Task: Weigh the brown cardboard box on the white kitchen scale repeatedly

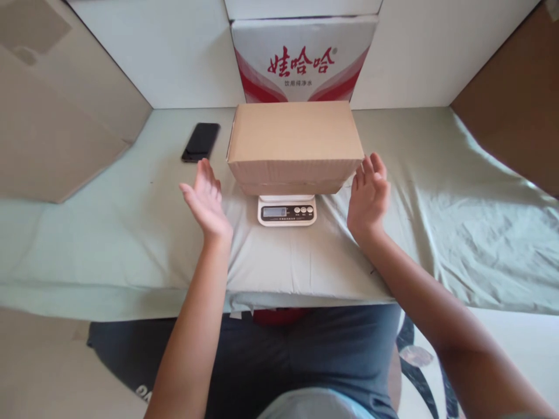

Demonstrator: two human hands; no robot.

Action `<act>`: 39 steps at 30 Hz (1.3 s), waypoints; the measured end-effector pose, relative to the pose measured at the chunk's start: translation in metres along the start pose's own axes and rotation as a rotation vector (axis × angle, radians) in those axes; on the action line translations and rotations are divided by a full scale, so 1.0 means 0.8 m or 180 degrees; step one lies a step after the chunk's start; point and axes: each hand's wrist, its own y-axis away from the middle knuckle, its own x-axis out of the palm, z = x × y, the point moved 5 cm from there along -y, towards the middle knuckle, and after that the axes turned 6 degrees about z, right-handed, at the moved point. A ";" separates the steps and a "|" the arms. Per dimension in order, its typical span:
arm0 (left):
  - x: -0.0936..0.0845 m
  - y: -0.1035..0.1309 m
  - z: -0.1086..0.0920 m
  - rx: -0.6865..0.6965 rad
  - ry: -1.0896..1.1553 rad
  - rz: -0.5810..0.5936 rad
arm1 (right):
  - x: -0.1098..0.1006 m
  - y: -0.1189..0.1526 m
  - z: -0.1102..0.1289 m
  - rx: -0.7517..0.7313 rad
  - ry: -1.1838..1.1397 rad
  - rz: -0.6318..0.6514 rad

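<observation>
A closed brown cardboard box [297,134] rests on a small white kitchen scale [287,212], covering most of its weighing platform. The scale's display and a row of buttons show below the box's front side; the display seems to read 0. My left hand [207,198] is open to the left of the box, palm turned inward, with a gap between them. At the box's right front corner, my right hand [370,195] is open with its fingers bent a little. Its fingertips are very near the box; whether they touch I cannot tell.
A black smartphone [201,142] lies beyond my left hand. Behind the brown box stands a white and red carton [303,58] against white panels. Large cardboard sheets [65,105] rise at both sides. A wrinkled pale green cloth [109,233] covers the table up to its front edge.
</observation>
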 end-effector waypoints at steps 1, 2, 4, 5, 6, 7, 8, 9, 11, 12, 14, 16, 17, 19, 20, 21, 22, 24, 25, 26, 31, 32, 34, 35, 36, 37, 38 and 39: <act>-0.003 -0.003 0.004 -0.0017 -0.0034 -0.0015 | -0.009 -0.006 -0.008 0.0075 -0.0045 -0.0058; -0.005 -0.005 0.008 -0.0029 -0.0054 -0.0011 | -0.016 -0.012 -0.016 0.0136 -0.0065 -0.0078; -0.003 -0.008 0.014 -0.0051 -0.0073 0.0016 | -0.027 -0.021 -0.034 0.0226 -0.0088 -0.0084; -0.001 -0.009 0.016 -0.0066 -0.0071 0.0022 | -0.030 -0.025 -0.042 0.0267 -0.0119 -0.0099; 0.001 -0.010 0.019 -0.0087 -0.0057 0.0011 | -0.033 -0.027 -0.049 0.0305 -0.0168 -0.0135; 0.002 -0.012 0.022 -0.0111 -0.0027 -0.0015 | -0.035 -0.029 -0.055 0.0341 -0.0223 -0.0175; 0.003 -0.013 0.025 -0.0131 0.0016 -0.0059 | -0.036 -0.031 -0.059 0.0366 -0.0266 -0.0210; 0.003 -0.015 0.028 -0.0147 0.0068 -0.0107 | -0.037 -0.033 -0.061 0.0372 -0.0286 -0.0231; 0.004 -0.019 0.034 -0.0174 0.0141 -0.0161 | -0.037 -0.035 -0.061 0.0354 -0.0283 -0.0236; 0.005 -0.021 0.036 -0.0186 0.0146 -0.0147 | -0.038 -0.036 -0.060 0.0346 -0.0295 -0.0248; 0.008 -0.025 0.039 -0.0215 0.0122 -0.0068 | -0.039 -0.037 -0.057 0.0357 -0.0391 -0.0331; 0.013 -0.027 0.039 -0.0254 0.0162 -0.0036 | -0.039 -0.038 -0.055 0.0382 -0.0498 -0.0409; 0.015 -0.027 0.038 -0.0279 0.0221 -0.0062 | -0.039 -0.038 -0.054 0.0390 -0.0525 -0.0417; 0.019 -0.026 0.035 -0.0333 0.0364 -0.0147 | -0.037 -0.039 -0.052 0.0399 -0.0538 -0.0385; 0.021 -0.025 0.034 -0.0355 0.0410 -0.0182 | -0.036 -0.039 -0.051 0.0408 -0.0549 -0.0384; 0.023 -0.025 0.033 -0.0373 0.0425 -0.0192 | -0.035 -0.039 -0.050 0.0421 -0.0577 -0.0405; 0.025 -0.025 0.032 -0.0386 0.0413 -0.0189 | -0.033 -0.039 -0.048 0.0433 -0.0616 -0.0439; 0.026 -0.025 0.031 -0.0399 0.0363 -0.0210 | -0.028 -0.036 -0.042 0.0431 -0.0716 -0.0552; 0.027 -0.025 0.031 -0.0395 0.0349 -0.0244 | -0.025 -0.034 -0.038 0.0427 -0.0774 -0.0613; 0.027 -0.025 0.031 -0.0386 0.0354 -0.0282 | -0.022 -0.032 -0.034 0.0420 -0.0834 -0.0668; 0.027 -0.027 0.034 -0.0342 0.0483 -0.0407 | -0.013 -0.026 -0.022 0.0470 -0.1010 -0.0792; 0.027 -0.028 0.035 -0.0336 0.0495 -0.0419 | -0.013 -0.027 -0.022 0.0470 -0.1013 -0.0785; 0.026 -0.029 0.036 -0.0315 0.0498 -0.0438 | -0.015 -0.028 -0.024 0.0451 -0.1011 -0.0758; 0.025 -0.030 0.037 -0.0306 0.0493 -0.0444 | -0.016 -0.029 -0.026 0.0433 -0.1002 -0.0740; 0.024 -0.030 0.038 -0.0298 0.0485 -0.0449 | -0.017 -0.030 -0.027 0.0412 -0.0985 -0.0715; 0.023 -0.031 0.039 -0.0295 0.0477 -0.0454 | -0.017 -0.031 -0.029 0.0390 -0.0960 -0.0682; 0.022 -0.032 0.039 -0.0294 0.0466 -0.0465 | -0.018 -0.032 -0.030 0.0371 -0.0935 -0.0645; 0.021 -0.033 0.040 -0.0292 0.0451 -0.0478 | -0.018 -0.032 -0.031 0.0355 -0.0924 -0.0614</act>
